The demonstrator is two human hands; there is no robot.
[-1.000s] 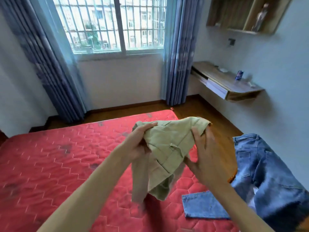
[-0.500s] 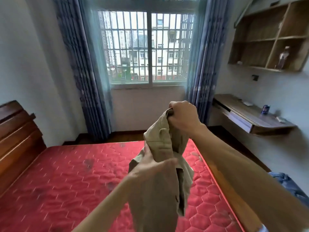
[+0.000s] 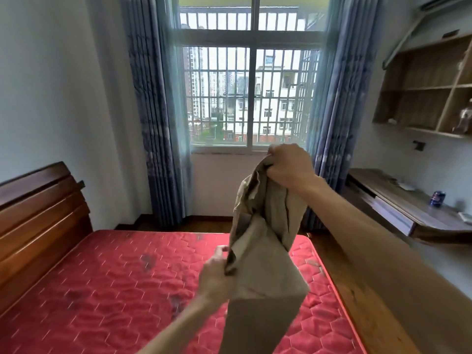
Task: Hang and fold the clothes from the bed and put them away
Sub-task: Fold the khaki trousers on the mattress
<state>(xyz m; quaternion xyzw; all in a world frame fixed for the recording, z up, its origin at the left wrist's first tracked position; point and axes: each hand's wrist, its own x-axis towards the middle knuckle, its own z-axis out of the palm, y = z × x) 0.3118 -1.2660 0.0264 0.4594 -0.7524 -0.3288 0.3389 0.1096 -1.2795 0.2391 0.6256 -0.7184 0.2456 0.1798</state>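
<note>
Khaki garment (image 3: 263, 251) hangs in the air above the red quilted mattress (image 3: 115, 290), its top bunched in the person's raised right hand (image 3: 288, 167) while the left hand (image 3: 215, 274) pinches a lower edge, before a barred window (image 3: 250, 98)

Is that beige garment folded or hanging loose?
Hanging loose: the garment dangles from the right hand gripping its top; the left hand pinches a lower edge.
</note>
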